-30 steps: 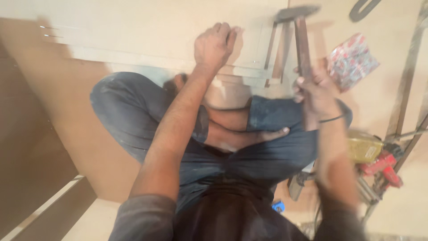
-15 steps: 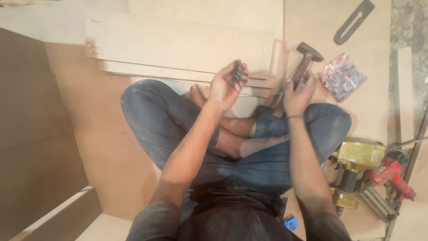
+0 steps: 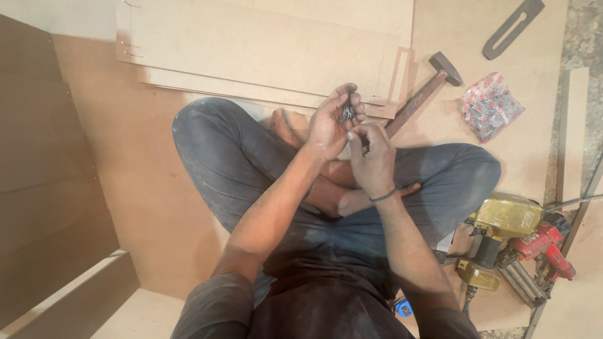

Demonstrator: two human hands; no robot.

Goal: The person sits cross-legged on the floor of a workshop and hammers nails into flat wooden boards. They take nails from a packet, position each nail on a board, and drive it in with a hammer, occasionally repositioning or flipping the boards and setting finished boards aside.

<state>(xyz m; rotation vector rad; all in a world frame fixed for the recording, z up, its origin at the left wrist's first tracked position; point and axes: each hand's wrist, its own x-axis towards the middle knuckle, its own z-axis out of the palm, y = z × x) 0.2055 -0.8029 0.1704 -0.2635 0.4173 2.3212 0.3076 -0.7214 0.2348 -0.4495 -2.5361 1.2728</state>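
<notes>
I'm sitting cross-legged on the board floor (image 3: 163, 188), knees spread in dark jeans, and both hands are up together right over my lap. My left hand (image 3: 330, 122) is cupped around a small bunch of nails (image 3: 347, 113), fingers curled shut on them, the dark metal tips poking up between thumb and forefinger. My right hand (image 3: 372, 160), a black band on its wrist, is touching the left, its fingertips pinched at the edge of that bunch; whether it has one nail gripped I cannot tell. Off to my right beside my knee sit a yellow nail gun (image 3: 502, 220) and a red power tool (image 3: 545, 246), close together. Just beyond my hands the hammer (image 3: 422, 94) lies on the floor, handle angled toward me, head pointing away. Past it rests a red-and-white packet (image 3: 490, 105). Straight ahead are the stacked fibreboard panels (image 3: 264, 50), and farthest out a flat grey metal bar (image 3: 514, 28).
</notes>
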